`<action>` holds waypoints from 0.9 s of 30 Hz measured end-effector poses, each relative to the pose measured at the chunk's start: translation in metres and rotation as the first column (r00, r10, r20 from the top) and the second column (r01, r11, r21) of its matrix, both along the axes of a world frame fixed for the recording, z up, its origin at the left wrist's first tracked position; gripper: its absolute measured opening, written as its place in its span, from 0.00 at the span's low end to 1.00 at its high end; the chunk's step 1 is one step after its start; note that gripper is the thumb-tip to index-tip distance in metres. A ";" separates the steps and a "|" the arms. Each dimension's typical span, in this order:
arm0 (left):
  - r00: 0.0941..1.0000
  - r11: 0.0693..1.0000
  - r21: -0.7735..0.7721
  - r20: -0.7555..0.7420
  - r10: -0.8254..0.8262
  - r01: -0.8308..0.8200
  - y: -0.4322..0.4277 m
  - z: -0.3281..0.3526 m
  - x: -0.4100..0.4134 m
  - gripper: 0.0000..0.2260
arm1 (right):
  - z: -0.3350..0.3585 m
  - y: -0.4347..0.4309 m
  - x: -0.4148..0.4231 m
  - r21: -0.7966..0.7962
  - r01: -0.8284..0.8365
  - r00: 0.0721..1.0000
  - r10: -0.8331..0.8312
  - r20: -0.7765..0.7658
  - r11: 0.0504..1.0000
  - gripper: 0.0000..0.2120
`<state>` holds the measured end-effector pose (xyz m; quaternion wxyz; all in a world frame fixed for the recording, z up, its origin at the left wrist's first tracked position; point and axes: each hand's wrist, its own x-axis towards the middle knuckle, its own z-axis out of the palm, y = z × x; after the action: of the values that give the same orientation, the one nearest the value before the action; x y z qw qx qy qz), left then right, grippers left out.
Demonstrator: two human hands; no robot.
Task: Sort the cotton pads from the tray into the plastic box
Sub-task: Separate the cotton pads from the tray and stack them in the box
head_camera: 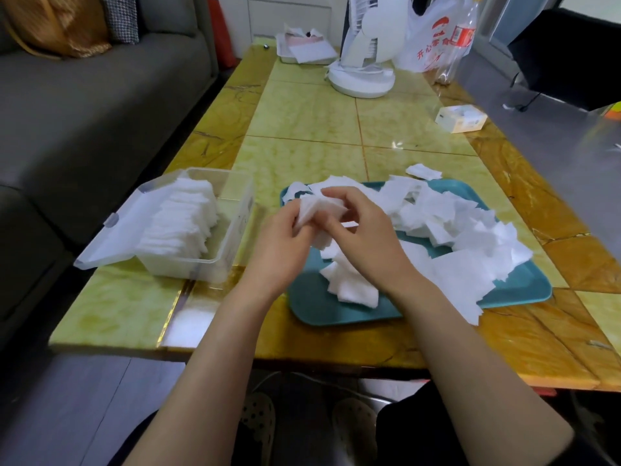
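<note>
Cotton pads (319, 210) pinched between left hand (285, 243) and right hand (363, 237), above tray (517, 287)

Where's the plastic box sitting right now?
In the head view, the clear plastic box sits lid-open on the table at its left edge, just left of the teal tray and the left hand gripping cotton pads.

Both bare forearms (218, 348) are stretched forward; the left grip (282, 243) and right grip (366, 240) are held together, fingers curled round cotton pads (312, 211).
</note>
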<state>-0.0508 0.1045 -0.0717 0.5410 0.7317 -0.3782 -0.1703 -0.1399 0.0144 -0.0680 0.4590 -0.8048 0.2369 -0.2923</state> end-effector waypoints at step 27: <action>0.856 0.824 0.291 0.352 0.379 -0.485 0.129 -0.010 0.083 0.15 | -0.012 0.069 0.083 0.001 0.096 0.992 -0.095 0.087 0.995 0.09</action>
<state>0.0321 0.2340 -0.0813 0.3589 0.9036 -0.2339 -0.0052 -0.0566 0.0839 -0.0799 0.4529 -0.7799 0.2544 -0.3492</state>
